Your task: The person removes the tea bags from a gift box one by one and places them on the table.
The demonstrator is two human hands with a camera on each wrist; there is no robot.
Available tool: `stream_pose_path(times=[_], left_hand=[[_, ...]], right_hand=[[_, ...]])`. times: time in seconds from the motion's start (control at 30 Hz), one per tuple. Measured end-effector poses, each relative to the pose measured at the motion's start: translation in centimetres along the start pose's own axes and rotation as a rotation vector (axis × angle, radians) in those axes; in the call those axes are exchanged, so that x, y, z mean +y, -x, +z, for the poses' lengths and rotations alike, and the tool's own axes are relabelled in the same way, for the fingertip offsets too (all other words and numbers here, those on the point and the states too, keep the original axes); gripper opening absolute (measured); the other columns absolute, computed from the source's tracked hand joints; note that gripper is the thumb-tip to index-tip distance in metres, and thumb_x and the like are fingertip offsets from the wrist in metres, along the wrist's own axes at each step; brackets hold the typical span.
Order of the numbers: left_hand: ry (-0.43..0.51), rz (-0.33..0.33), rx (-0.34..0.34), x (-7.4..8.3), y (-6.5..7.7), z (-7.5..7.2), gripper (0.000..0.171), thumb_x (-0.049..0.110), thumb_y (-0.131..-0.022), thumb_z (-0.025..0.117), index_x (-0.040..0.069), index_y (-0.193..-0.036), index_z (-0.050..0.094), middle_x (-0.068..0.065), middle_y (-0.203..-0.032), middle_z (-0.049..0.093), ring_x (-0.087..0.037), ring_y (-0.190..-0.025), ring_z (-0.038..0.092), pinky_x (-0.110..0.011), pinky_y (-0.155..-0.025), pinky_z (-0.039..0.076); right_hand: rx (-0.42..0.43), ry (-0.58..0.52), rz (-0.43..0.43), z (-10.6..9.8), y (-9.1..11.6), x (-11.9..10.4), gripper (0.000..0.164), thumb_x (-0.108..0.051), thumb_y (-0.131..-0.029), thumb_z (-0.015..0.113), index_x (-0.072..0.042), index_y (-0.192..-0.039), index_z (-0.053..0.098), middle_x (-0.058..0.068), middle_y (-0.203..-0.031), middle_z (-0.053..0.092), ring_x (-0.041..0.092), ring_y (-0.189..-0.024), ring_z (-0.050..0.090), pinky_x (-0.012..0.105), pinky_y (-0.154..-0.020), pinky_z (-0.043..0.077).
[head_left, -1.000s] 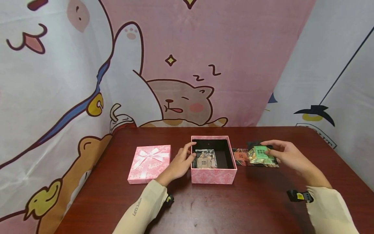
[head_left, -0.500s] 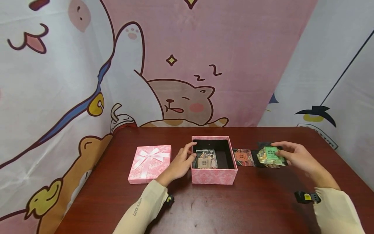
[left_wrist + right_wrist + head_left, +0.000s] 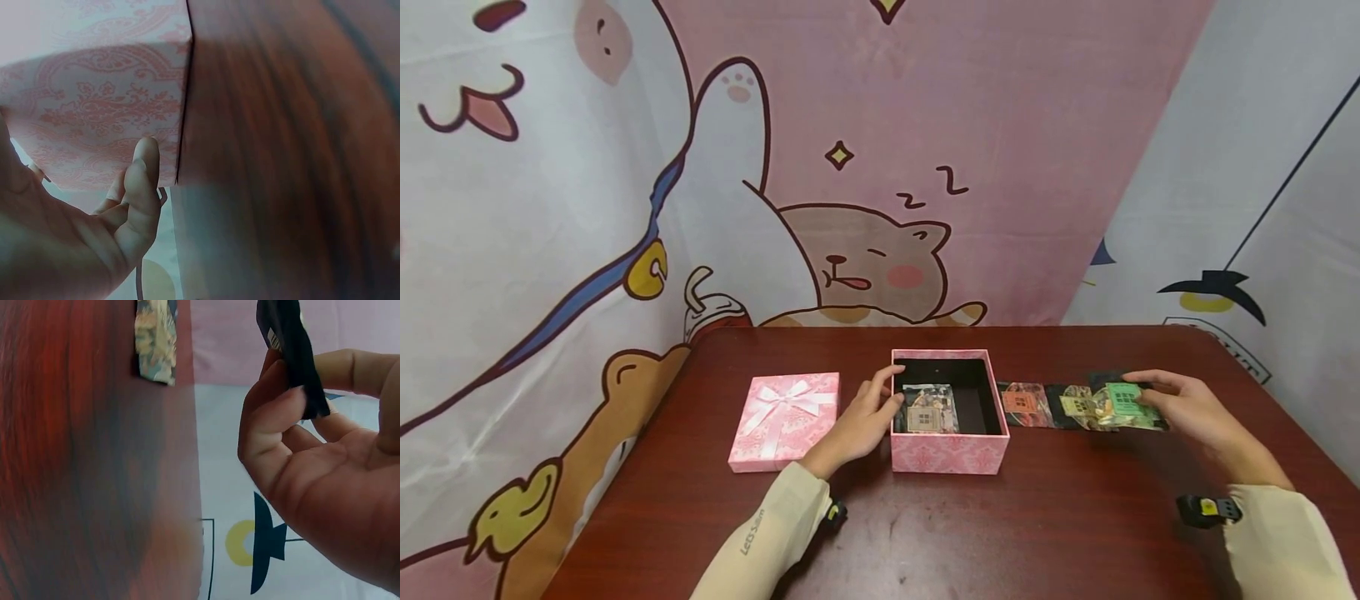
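Bench (image 3: 1037, 517) runs back to a printed cloth (image 3: 1037, 167), with a bowed lid (image 3: 808, 429) at left and an uncovered box (image 3: 947, 454) near its middle. The left hand (image 3: 865, 417) stands between them, its fingers holding the box at the left rim. A beige packet (image 3: 934, 408) lies inside, toward the left. To the right of the box, a red packet (image 3: 1024, 404) and a yellow packet (image 3: 1075, 404) lie in a row. The right hand (image 3: 1195, 408) pinches a green packet (image 3: 1126, 402), raised at the row's right end.

The green packet covers part of the yellow one, and fingers hide its own right edge. The right wrist view shows it almost edge-on and cut off at the top. Label print is too small to read. The left wrist view cuts off the box.

Half a second ago the green packet sat further left, over most of the yellow one; box, lid and left hand have stayed put.
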State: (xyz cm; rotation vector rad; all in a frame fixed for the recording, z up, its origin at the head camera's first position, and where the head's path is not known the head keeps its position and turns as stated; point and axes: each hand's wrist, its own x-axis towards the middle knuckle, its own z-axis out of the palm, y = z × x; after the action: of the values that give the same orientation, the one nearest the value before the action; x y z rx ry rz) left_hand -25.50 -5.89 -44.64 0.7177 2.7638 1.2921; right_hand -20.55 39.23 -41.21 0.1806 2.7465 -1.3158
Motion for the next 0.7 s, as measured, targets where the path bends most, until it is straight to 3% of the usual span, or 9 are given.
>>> stream_pose_path(times=[0.27,0.53,0.7], left_hand=[[0.011,0.005,-0.001,0.0,0.1,-0.1,0.043,0.038,-0.097,0.040,0.035,-0.139,0.029,-0.007,-0.106,0.047,-0.019,-0.088,0.052,-0.040,-0.075,0.042],[0.009,0.004,-0.001,-0.1,0.0,0.0,0.043,0.036,-0.097,0.042,0.036,-0.138,0.029,-0.006,-0.106,0.047,-0.020,-0.090,0.052,-0.041,-0.077,0.042],[0.006,0.005,-0.003,-0.1,0.0,0.0,0.044,0.041,-0.096,0.040,0.036,-0.138,0.029,-0.005,-0.105,0.047,-0.019,-0.090,0.052,-0.040,-0.076,0.042]], right_hand=[[0.007,0.023,0.004,-1.0,-0.8,1.1,0.042,-0.023,-0.094,0.044,-0.002,-0.130,0.044,0.006,-0.086,0.052,0.012,-0.050,0.040,0.036,-0.048,0.039],[0.004,0.046,0.040,-1.4,-1.7,2.9,0.046,-0.023,-0.094,0.041,0.002,-0.133,0.041,0.015,-0.100,0.052,0.010,-0.054,0.043,0.035,-0.050,0.041],[0.001,0.057,0.050,-1.7,-2.0,4.2,0.046,-0.021,-0.094,0.039,0.004,-0.132,0.040,0.017,-0.097,0.052,0.012,-0.051,0.042,0.034,-0.048,0.040]])
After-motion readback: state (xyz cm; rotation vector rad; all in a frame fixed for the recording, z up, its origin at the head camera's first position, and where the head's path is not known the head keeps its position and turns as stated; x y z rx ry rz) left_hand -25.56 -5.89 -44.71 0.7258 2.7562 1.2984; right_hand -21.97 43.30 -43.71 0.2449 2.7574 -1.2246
